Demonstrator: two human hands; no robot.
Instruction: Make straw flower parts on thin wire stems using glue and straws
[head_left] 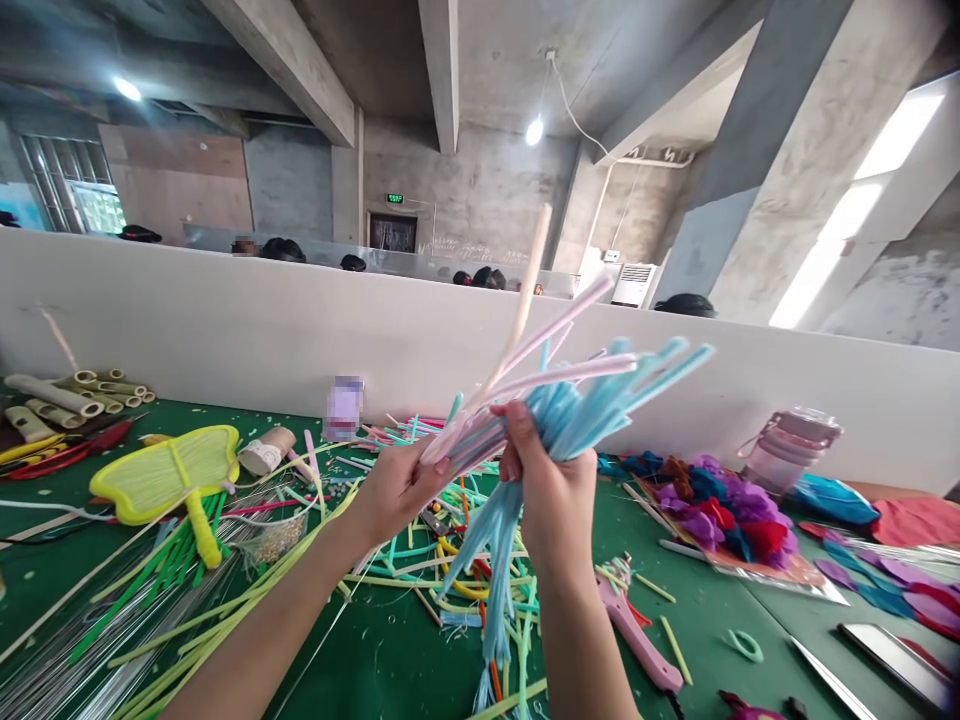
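My right hand [551,475] is wrapped round a thick bundle of light blue pipe cleaners [574,415]. Their ends fan out to the upper right, and loose tails hang below the fist. With its fingers closed, my left hand [397,490] grips a bunch of pale pink pipe cleaners [574,372]. A cream-coloured stem [531,265] rises out of that bunch. The pink bunch crosses in front of my right hand's thumb side, against the blue bundle. Beneath both hands lie scattered pipe cleaner pieces [409,575] in green, yellow and orange.
A yellow butterfly-shaped piece [169,470], long wires and bamboo tubes [56,400] lie left. At right are a pink glue gun [637,635], purple and red petals [720,505], a pink bottle [791,450] and scissors blades [829,675]. A white partition [225,315] runs behind the green table.
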